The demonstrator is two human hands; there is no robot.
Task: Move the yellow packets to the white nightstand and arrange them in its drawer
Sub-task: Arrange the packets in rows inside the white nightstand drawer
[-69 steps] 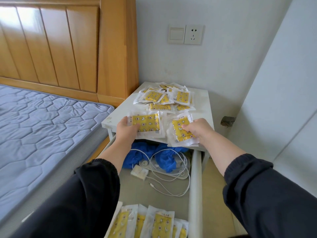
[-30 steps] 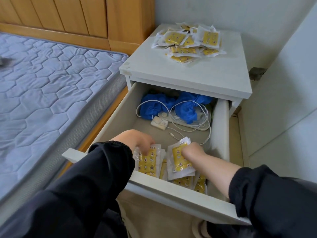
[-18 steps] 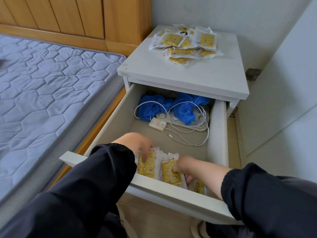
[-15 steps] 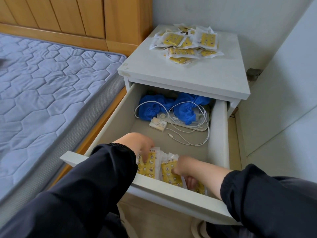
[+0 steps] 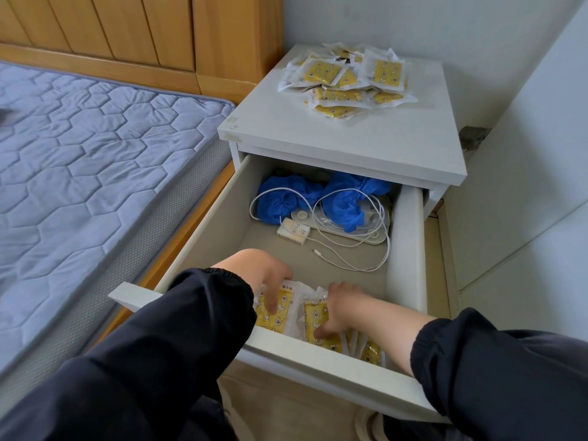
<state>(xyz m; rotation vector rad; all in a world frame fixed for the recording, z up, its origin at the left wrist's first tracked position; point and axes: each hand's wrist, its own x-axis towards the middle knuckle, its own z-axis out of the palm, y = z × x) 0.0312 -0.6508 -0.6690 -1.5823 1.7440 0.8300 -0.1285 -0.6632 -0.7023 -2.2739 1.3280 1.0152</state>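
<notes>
The white nightstand (image 5: 321, 138) stands beside the bed with its drawer (image 5: 318, 361) pulled far out. A heap of several yellow packets (image 5: 346, 81) in clear wrappers lies at the back of its top. More packets stand in a row at the drawer's front end (image 5: 370, 351). My left hand (image 5: 264, 272) reaches into the drawer front and pinches one upright yellow packet (image 5: 280, 316) at its top, thumb on its face. My right hand (image 5: 343, 308) pinches a second packet (image 5: 313, 318) just to the right, set against the row.
The back of the drawer holds crumpled blue cloth (image 5: 286, 195), a white cable (image 5: 366, 265) and a small white box (image 5: 292, 230). A grey-blue mattress (image 5: 79, 154) with a wooden headboard (image 5: 127, 27) lies to the left. A white wall panel (image 5: 525, 186) stands close on the right.
Both hands carried a packet each from the nightstand top down into the drawer's front end. Over the last half second they lowered the packets against the row and barely moved.
</notes>
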